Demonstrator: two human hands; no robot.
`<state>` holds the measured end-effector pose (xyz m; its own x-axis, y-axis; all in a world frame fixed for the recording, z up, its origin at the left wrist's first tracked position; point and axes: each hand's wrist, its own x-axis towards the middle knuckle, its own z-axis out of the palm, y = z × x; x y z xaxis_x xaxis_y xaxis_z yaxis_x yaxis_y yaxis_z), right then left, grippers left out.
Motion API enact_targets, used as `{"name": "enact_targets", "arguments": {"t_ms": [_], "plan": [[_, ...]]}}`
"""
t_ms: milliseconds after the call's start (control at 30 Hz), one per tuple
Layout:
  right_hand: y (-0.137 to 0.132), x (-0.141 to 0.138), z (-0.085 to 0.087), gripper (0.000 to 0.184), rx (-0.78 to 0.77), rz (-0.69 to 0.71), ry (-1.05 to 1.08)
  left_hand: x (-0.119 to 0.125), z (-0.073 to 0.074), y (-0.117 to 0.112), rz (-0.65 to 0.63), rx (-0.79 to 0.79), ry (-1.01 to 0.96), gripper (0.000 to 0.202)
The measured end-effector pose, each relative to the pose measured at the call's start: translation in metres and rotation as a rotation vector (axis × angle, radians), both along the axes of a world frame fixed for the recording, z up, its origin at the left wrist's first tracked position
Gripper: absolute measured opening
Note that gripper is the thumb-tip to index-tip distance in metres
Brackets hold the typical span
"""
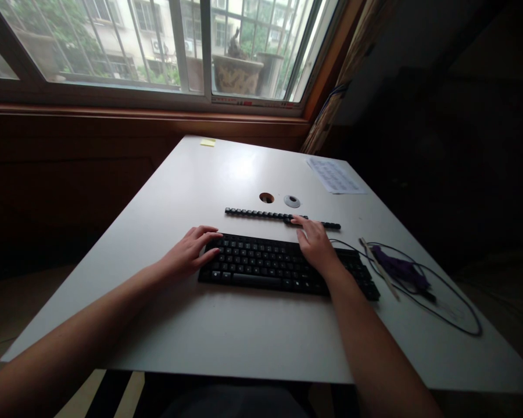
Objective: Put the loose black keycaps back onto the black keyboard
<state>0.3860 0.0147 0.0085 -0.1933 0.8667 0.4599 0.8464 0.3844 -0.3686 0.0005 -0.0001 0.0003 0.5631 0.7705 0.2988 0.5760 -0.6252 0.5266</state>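
A black keyboard (261, 267) lies at a slight slant across the white table. At its upper left corner rests my left hand (196, 247), thumb and fingers apart over the edge keys. Over the right part of the keyboard reaches my right hand (314, 241), its fingers stretched forward and the thumb apart from them. Its fingertips are at a row of loose black keycaps (257, 213) laid out behind the keyboard. One small black keycap (288, 221) sits just in front of that row, by the fingertips; whether they press on it I cannot tell.
Right of the keyboard lie a thin stick (381, 270), a purple cloth (401, 268) and a looping black cable (457, 290). Behind the keycaps are a round hole (267, 198) and a grey disc (292, 201). Printed paper (335, 176) and a yellow note (208, 142) lie farther back.
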Motion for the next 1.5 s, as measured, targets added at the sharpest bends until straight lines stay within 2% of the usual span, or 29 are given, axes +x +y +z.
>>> {"name": "enact_targets", "arguments": {"t_ms": [300,633,900,1200,1500], "plan": [[0.007,0.001,-0.017,0.053,-0.074,-0.025,-0.13,-0.001,-0.001,0.0,-0.006,-0.001,0.026,0.034],[0.005,0.005,-0.008,0.051,-0.016,0.044,-0.077,-0.001,-0.001,0.001,-0.007,-0.002,0.02,0.033],[0.003,0.003,-0.005,0.044,-0.087,0.053,-0.098,-0.001,0.0,0.001,-0.005,-0.011,0.012,0.034],[0.002,0.003,-0.002,0.022,-0.151,0.019,-0.097,-0.001,0.001,0.0,-0.005,-0.001,0.016,0.034],[0.003,0.006,-0.003,0.016,-0.237,-0.003,0.024,-0.001,0.0,0.0,-0.009,-0.002,0.015,0.034]]}}
